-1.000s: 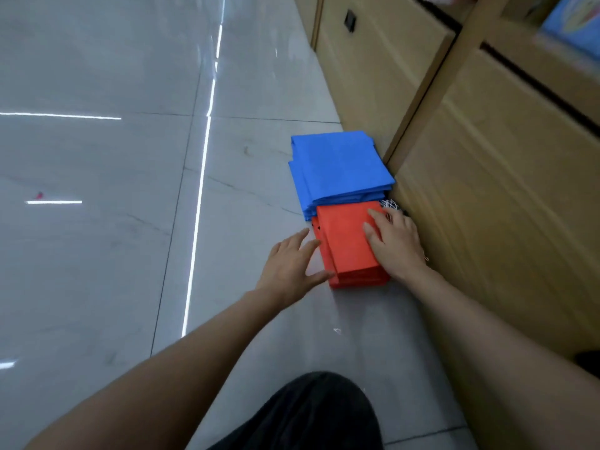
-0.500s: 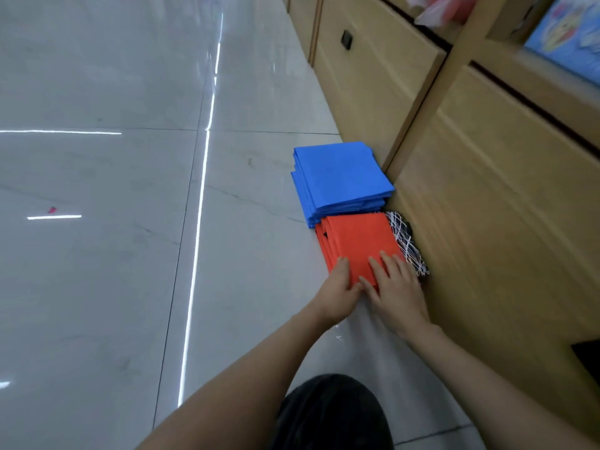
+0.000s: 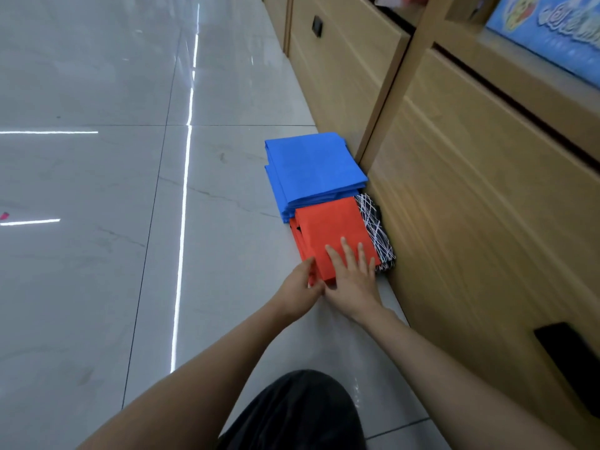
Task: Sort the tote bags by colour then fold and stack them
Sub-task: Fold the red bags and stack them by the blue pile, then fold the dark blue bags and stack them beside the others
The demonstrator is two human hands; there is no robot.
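On my feed I count three lots of bags on the floor, all in the middle right of the frame against the foot of the wooden cabinet. The blue stack lies farthest up the frame: flat, squarish folded pieces of matte, cloth-like material. Several layers show at its left edge, too thin for me to count. The red stack touches its near side and overlaps it slightly. It has the same matte material and a smaller rectangle, with a few layers fanned out along its left edge. Wedged between the red stack and the cabinet is one black bag with white scribbled lines, only a narrow strip of it showing.

Both hands are on the red stack's near end. The right hand lies flat on top, fingers straight and spread, palm down. The left hand sits at the near left corner with its back to the camera. One finger touches the stack's edge, and I cannot tell whether the rest grip it.

The floor is glossy pale grey tile with thin dark joints and bright streaks of reflected light. The cabinet is light wood grain with two black recessed handles, one in the upper middle and one at the lower right. A dark-clothed knee fills the bottom centre.
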